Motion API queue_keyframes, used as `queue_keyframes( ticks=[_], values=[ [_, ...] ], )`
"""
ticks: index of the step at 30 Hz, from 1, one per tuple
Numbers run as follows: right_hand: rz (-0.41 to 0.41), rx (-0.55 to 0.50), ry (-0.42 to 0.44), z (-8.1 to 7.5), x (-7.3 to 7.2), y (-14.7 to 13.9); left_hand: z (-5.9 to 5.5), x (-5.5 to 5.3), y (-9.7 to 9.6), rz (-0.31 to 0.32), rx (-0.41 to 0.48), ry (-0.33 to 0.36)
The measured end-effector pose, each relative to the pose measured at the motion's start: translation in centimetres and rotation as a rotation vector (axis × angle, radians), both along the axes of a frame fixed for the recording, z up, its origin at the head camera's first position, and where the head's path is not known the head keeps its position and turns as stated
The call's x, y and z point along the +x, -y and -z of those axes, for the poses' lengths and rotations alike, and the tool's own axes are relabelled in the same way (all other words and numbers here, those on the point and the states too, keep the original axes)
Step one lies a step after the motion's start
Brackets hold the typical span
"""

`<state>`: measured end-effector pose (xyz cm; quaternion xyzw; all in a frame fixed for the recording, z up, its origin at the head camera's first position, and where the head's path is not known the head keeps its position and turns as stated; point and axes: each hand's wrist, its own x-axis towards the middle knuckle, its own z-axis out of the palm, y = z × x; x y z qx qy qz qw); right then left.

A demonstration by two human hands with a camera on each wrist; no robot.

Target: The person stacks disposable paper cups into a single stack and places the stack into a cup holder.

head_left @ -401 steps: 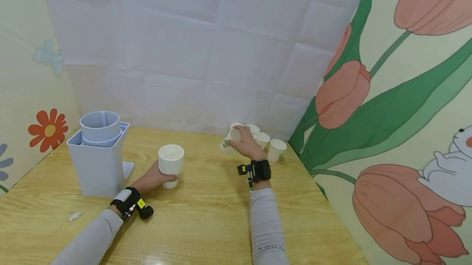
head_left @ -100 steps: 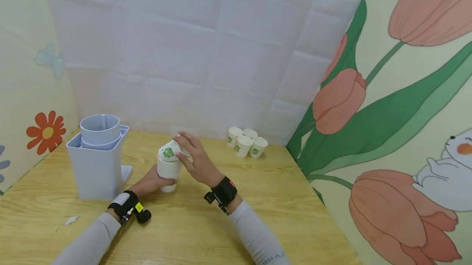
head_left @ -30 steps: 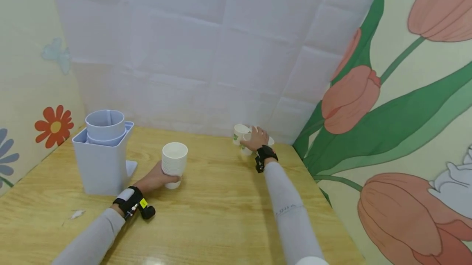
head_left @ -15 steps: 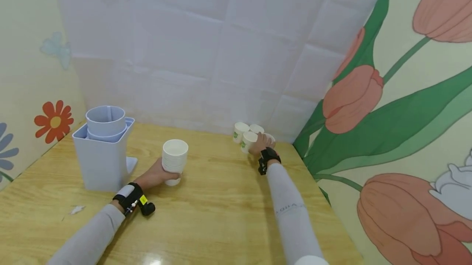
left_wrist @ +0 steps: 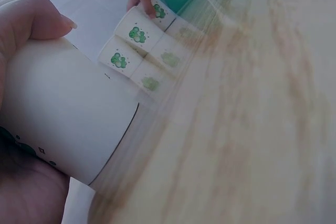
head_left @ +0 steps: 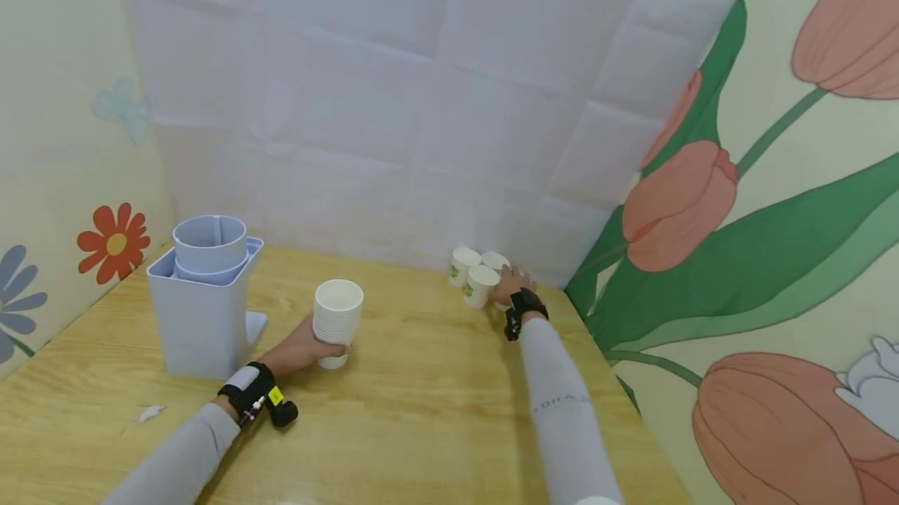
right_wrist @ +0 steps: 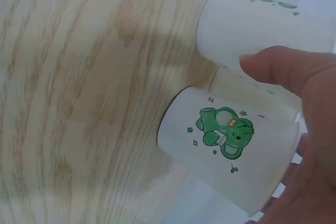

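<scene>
In the head view my left hand (head_left: 302,347) grips a stack of nested white paper cups (head_left: 339,306) upright at the table's left middle. Close up in the left wrist view, thumb and palm wrap the stack's lowest cup (left_wrist: 79,108). Far right, my right hand (head_left: 513,285) is at a cluster of paper cups. The right wrist view has its thumb and fingers around the rightmost cup (right_wrist: 226,145), printed with a green bear. Beside it stand a front cup (head_left: 481,286), a left cup (head_left: 463,264) and a back cup (head_left: 495,259).
A light blue square bin (head_left: 193,325) stands on the left, with a round blue container (head_left: 211,246) in its top. A white scrap (head_left: 150,413) lies near the left front. A white sheet (head_left: 351,99) hangs behind the wooden table (head_left: 421,403).
Earlier, the right hand set a cup onto the left hand's stack, then returned to the cluster. Over the last second it has shifted from the front cup to the rightmost one. The left hand keeps its hold.
</scene>
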<state>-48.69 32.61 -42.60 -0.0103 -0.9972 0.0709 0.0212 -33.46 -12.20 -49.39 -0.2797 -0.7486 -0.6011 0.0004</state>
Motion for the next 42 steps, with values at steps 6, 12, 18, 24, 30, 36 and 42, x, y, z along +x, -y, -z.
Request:
queue_keyframes(
  ticks=[6,12,18,24,30,36,42],
  values=[
    [0.009,-0.042,-0.061,-0.4,1.6,0.7,-0.4,0.1,0.0,-0.008,0.008,0.003],
    [0.035,-0.137,-0.040,-0.6,3.6,2.3,-0.2,0.1,0.1,-0.005,-0.013,0.019],
    [0.072,-0.239,-0.090,-0.8,5.2,3.6,-0.3,0.2,0.2,0.001,-0.007,0.026],
    [0.105,-0.268,-0.117,-0.9,7.4,4.6,-0.5,0.6,-0.2,-0.009,0.001,0.020],
    [0.118,-0.241,-0.085,-0.7,9.1,5.3,-0.6,1.0,-0.3,-0.016,-0.013,0.038],
    [0.141,-0.214,-0.081,-1.2,10.4,6.4,-0.4,0.9,-0.3,-0.006,-0.017,0.040],
    [0.097,-0.178,-0.142,-2.0,10.9,7.6,-0.3,0.5,-0.1,-0.014,-0.016,0.022]
  ],
)
